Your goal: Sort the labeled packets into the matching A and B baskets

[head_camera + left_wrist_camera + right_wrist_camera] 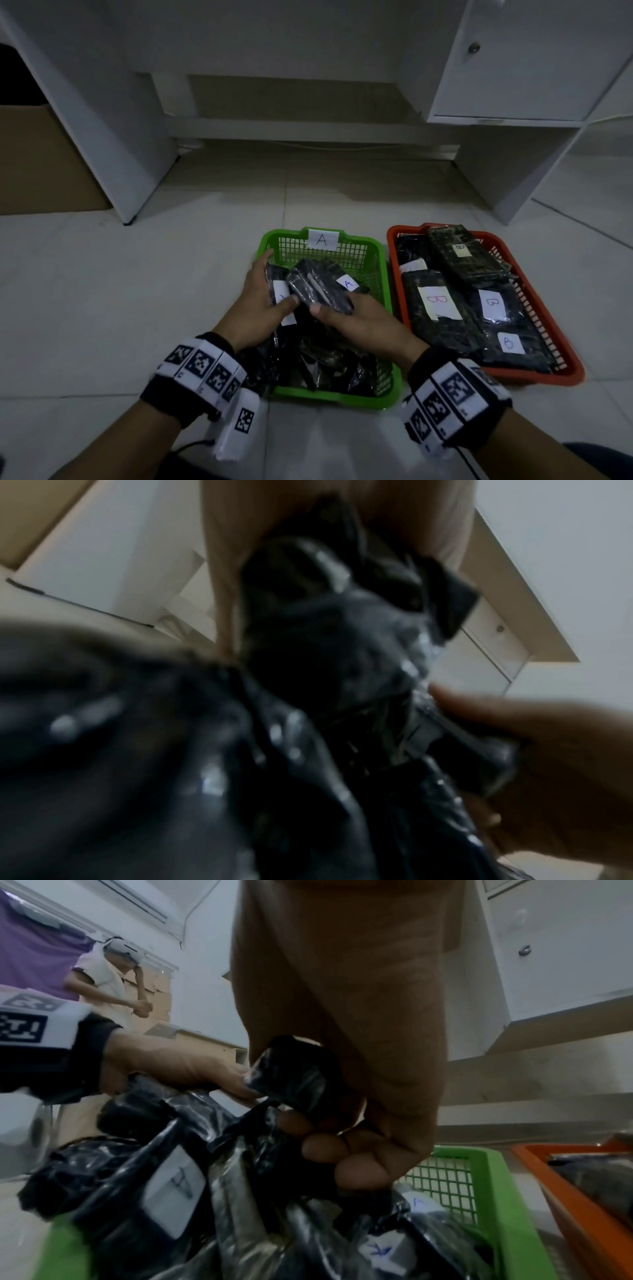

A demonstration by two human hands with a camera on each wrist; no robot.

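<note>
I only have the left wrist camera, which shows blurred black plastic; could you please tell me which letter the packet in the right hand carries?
Observer: The right hand grips a packet whose white label shows a blue A.
Operator: Thanks, is it near the matching basket?
Observer: Yes, it is over the green basket, whose far wall carries an A tag.
Operator: And the other basket?
Observer: The orange basket, to its right, holds packets labeled B.

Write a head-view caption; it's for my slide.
Both hands hold an A-labelled packet over the green A basket.
</note>
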